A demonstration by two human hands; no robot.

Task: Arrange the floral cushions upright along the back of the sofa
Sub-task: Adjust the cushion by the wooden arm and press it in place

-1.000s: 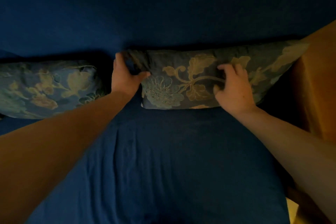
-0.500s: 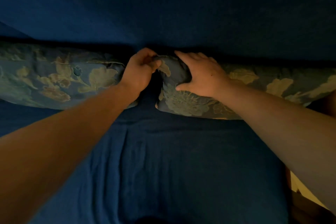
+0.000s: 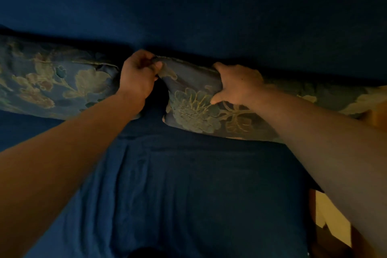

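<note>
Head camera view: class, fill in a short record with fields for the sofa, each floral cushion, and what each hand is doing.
sofa: dark blue sofa, wrinkled seat cover
left cushion: left floral cushion leaning against the sofa back
right cushion: right floral cushion against the back
gap: dark gap between the two cushions
left hand: left hand, fingers pinching the right cushion's upper left corner
right hand: right hand gripping the same cushion's top edge
</note>
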